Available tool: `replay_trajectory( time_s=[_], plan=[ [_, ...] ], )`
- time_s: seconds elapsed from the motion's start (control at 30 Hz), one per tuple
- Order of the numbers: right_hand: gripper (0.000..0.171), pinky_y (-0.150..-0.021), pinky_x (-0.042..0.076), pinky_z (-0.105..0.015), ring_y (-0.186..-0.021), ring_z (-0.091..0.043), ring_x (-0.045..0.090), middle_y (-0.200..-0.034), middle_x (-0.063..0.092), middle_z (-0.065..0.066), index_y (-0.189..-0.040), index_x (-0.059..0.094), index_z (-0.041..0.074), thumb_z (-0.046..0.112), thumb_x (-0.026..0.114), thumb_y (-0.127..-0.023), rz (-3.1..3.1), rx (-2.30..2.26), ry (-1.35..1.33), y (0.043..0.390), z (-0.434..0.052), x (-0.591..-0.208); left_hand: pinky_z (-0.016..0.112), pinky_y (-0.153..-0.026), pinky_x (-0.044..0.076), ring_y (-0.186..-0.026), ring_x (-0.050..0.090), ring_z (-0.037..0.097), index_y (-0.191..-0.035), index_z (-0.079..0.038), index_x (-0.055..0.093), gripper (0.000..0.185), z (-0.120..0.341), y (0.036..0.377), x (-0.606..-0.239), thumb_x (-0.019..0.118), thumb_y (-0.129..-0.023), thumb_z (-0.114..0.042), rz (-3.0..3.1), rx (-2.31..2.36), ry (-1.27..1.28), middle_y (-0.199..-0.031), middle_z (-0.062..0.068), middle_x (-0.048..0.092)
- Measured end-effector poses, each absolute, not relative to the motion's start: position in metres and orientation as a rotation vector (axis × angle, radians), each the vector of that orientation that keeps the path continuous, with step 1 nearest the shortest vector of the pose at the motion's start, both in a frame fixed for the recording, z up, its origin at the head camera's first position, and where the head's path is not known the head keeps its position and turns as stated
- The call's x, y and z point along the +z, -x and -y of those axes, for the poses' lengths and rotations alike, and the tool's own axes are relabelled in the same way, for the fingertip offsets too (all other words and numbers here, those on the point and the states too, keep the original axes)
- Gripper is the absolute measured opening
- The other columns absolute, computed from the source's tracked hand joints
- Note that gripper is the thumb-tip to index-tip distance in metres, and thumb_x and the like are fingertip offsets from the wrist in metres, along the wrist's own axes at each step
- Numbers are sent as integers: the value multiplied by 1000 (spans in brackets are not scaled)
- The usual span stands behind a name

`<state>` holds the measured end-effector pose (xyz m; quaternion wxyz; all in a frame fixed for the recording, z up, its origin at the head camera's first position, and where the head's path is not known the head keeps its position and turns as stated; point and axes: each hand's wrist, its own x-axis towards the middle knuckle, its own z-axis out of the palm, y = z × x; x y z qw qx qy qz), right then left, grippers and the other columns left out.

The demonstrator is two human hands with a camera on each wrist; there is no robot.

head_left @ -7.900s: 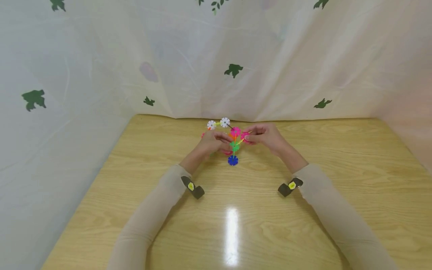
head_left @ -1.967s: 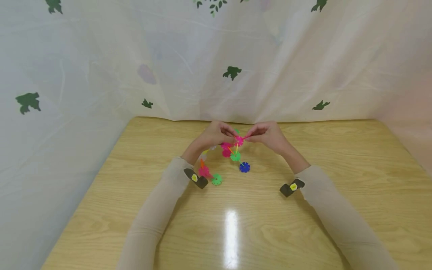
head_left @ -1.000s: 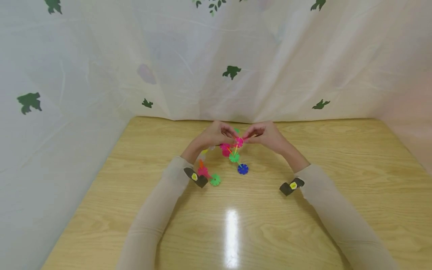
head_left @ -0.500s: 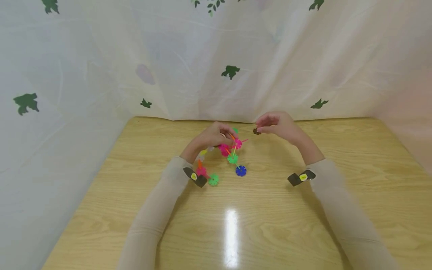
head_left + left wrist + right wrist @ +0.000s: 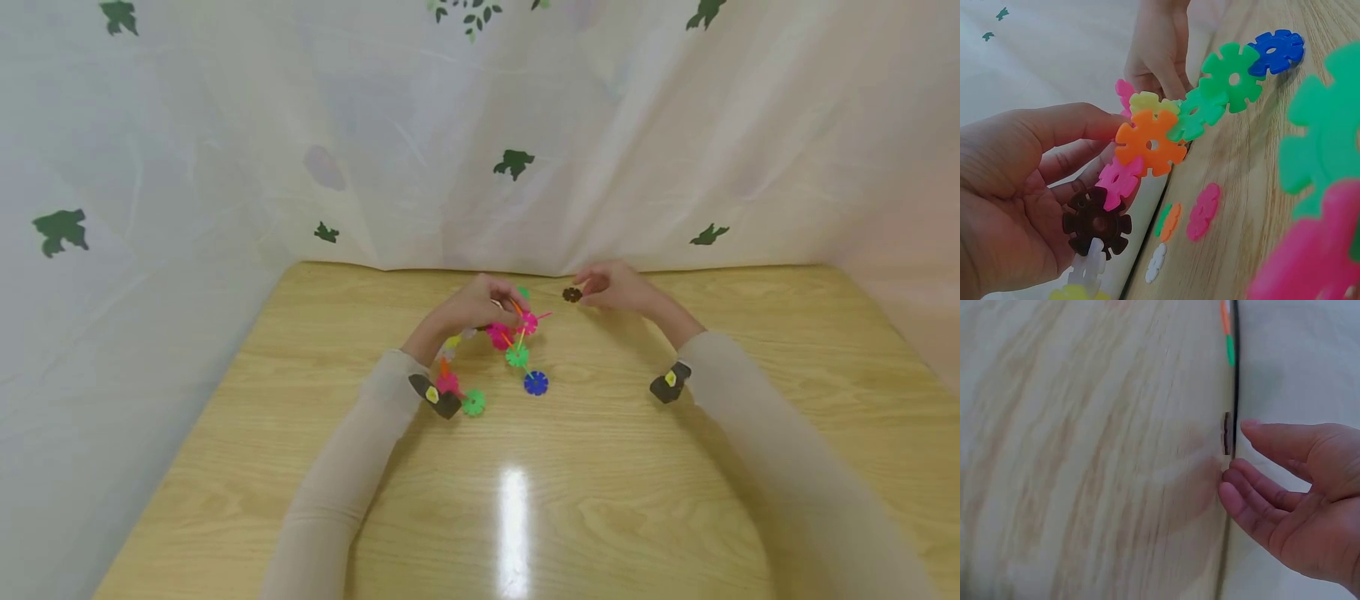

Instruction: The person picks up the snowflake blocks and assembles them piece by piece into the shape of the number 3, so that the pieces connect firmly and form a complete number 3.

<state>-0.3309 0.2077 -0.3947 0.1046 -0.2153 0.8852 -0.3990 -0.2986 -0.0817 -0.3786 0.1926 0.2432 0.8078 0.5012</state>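
My left hand pinches a chain of interlocking flower-shaped plastic discs. In the left wrist view its fingertips are at an orange disc, with pink, yellow and green discs joined around it. One branch ends in a blue disc; another curves under the left wrist to a green disc. A dark brown disc sits in the chain near the palm. My right hand is beside a loose brown disc on the table, thumb and fingers apart; the right wrist view shows that disc edge-on near the fingertips.
Near the table's back edge lie a loose pink disc, a white disc, and an orange disc overlapping a green one. A pale curtain with green leaf shapes hangs behind the wooden table.
My right hand has left the pink disc at the chain and moved right and back, then lowered beside the loose brown disc. My left hand keeps its hold, the chain nearly still.
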Motion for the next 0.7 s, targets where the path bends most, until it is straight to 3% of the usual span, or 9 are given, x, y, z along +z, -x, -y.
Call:
replay_trajectory(
  time_s=[0.1, 0.23, 0.33, 0.4, 0.57, 0.7],
  plan=[
    [41, -76, 60, -26, -103, -44, 67, -110, 68, -34, -127, 60, -12, -1, 73, -90, -2634, -1119, 676, 337, -206, -399, 20, -57, 45, -72, 61, 12, -105, 0, 75, 20, 82, 299, -380, 73, -85, 0, -2251, 1419, -681, -82, 3, 70],
    [42, -93, 59, -45, -106, -47, 65, -112, 65, -35, -128, 60, -13, 0, 73, -90, -2645, -1039, 738, 341, -204, -400, 20, -53, 41, -68, 58, 11, -103, 0, 75, 18, 81, 299, -381, 75, -84, 0, -2233, 1434, -668, -81, 2, 69],
    [42, -97, 55, -52, -107, -47, 64, -113, 64, -34, -129, 61, -12, 0, 73, -91, -2659, -988, 751, 341, -202, -398, 20, -52, 40, -67, 57, 11, -102, 0, 75, 18, 81, 299, -379, 76, -84, 0, -2232, 1436, -665, -81, 2, 69],
    [40, -94, 56, -50, -104, -44, 64, -110, 65, -32, -128, 62, -11, 1, 73, -91, -2672, -963, 754, 340, -200, -397, 20, -53, 41, -69, 58, 11, -101, 0, 74, 18, 81, 298, -379, 76, -84, 1, -2231, 1438, -665, -82, 3, 69],
    [29, -78, 49, -30, -90, -32, 62, -97, 67, -25, -117, 69, -8, 0, 74, -90, -2702, -950, 714, 339, -198, -395, 20, -55, 43, -71, 59, 13, -103, 1, 74, 20, 81, 299, -379, 77, -83, 2, -2226, 1436, -646, -83, 4, 68],
    [26, -74, 46, -25, -84, -25, 61, -91, 68, -21, -109, 70, -8, 1, 78, -86, -2711, -957, 688, 339, -198, -399, 20, -56, 44, -73, 59, 14, -105, 1, 74, 22, 82, 299, -380, 77, -83, 2, -2229, 1422, -632, -84, 3, 67]
  ],
)
